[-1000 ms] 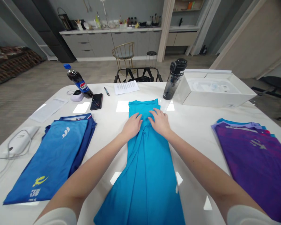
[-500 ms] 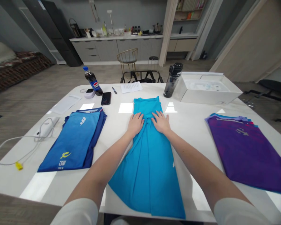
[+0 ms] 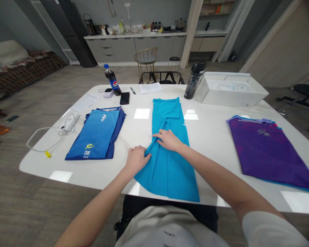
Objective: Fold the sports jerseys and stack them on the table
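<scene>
A turquoise shirt [image 3: 179, 171] lies lengthwise in front of me, its upper end folded narrow and its lower part flaring towards the table's near edge. Creases run down its left half. At the shirt's left edge, my left hand [image 3: 137, 160] has its fingers and thumb closed on the cloth. Further up and to the right, my right hand [image 3: 168, 140] reaches across the shirt with its fingers closed on a ridge of fabric; the fingertips are partly hidden in the folds.
Folded blue shirts [image 3: 95, 133] lie left, purple ones [image 3: 270, 151] right, on the white table [image 3: 208, 144]. Along the back stand a cola bottle [image 3: 112, 80], a phone [image 3: 125, 98], papers [image 3: 150, 87], a dark tumbler [image 3: 194, 82] and a white box [image 3: 229, 96]. A cable [image 3: 38, 129] hangs at left.
Both hands have left the upper part of the shirt and come nearer to me. My left hand moved to the shirt's left edge, my right to its middle. The camera view has shifted.
</scene>
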Action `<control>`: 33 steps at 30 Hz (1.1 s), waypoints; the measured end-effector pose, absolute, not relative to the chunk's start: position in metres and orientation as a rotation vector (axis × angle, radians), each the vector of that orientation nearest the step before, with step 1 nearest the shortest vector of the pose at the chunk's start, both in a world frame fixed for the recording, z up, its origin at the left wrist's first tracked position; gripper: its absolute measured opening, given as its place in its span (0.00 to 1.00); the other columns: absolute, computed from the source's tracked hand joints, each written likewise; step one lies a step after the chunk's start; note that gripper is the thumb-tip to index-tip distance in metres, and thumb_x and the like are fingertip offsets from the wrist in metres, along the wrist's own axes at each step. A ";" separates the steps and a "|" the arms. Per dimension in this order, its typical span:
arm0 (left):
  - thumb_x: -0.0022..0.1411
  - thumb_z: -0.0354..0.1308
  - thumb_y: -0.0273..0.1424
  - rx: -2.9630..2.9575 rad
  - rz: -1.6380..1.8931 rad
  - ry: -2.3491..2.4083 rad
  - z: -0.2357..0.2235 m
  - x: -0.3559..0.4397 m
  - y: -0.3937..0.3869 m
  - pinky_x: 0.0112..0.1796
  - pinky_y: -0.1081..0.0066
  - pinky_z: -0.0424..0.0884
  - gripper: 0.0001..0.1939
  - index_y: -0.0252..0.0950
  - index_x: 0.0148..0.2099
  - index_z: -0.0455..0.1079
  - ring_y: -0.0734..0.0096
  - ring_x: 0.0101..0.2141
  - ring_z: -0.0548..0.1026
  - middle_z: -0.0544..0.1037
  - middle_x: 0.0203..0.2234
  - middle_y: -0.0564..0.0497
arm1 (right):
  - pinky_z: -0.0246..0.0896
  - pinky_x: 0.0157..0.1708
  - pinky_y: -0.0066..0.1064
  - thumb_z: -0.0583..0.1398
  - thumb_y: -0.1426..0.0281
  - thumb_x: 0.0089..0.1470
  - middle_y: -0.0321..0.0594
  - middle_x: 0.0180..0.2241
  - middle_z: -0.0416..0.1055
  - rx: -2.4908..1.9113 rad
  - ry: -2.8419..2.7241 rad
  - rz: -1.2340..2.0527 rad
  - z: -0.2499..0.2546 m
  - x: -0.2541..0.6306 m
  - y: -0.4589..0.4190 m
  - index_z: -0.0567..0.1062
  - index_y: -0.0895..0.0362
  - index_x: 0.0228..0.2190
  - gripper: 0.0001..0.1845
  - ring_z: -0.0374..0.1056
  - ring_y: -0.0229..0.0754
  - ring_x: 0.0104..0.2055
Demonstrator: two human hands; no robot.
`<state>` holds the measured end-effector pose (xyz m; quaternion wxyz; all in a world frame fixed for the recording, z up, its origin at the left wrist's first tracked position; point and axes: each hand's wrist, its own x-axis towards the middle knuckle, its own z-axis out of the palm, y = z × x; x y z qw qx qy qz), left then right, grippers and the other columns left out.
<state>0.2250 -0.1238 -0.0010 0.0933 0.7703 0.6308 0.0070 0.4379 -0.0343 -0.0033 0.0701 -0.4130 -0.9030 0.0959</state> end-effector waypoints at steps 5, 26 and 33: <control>0.68 0.56 0.37 2.185 0.015 1.877 0.016 0.207 -0.169 0.43 0.57 0.65 0.08 0.40 0.42 0.73 0.53 0.37 0.80 0.82 0.32 0.47 | 0.51 0.47 0.35 0.57 0.69 0.67 0.44 0.45 0.72 -1.150 -2.773 0.300 -0.005 0.429 -0.046 0.78 0.54 0.45 0.10 0.68 0.47 0.48; 0.70 0.48 0.24 2.677 0.115 0.878 -0.001 0.224 -0.199 0.53 0.60 0.70 0.20 0.40 0.56 0.76 0.60 0.50 0.75 0.77 0.51 0.44 | 0.54 0.47 0.37 0.54 0.60 0.70 0.43 0.42 0.71 -1.126 -2.668 0.467 -0.019 0.503 -0.198 0.78 0.49 0.52 0.17 0.68 0.46 0.47; 0.62 0.46 0.15 2.591 0.161 0.665 -0.002 0.201 -0.207 0.61 0.63 0.67 0.30 0.44 0.57 0.77 0.64 0.58 0.72 0.77 0.57 0.48 | 0.56 0.47 0.39 0.51 0.70 0.68 0.45 0.46 0.72 -1.046 -2.721 0.603 -0.009 0.537 -0.232 0.76 0.46 0.56 0.22 0.68 0.47 0.48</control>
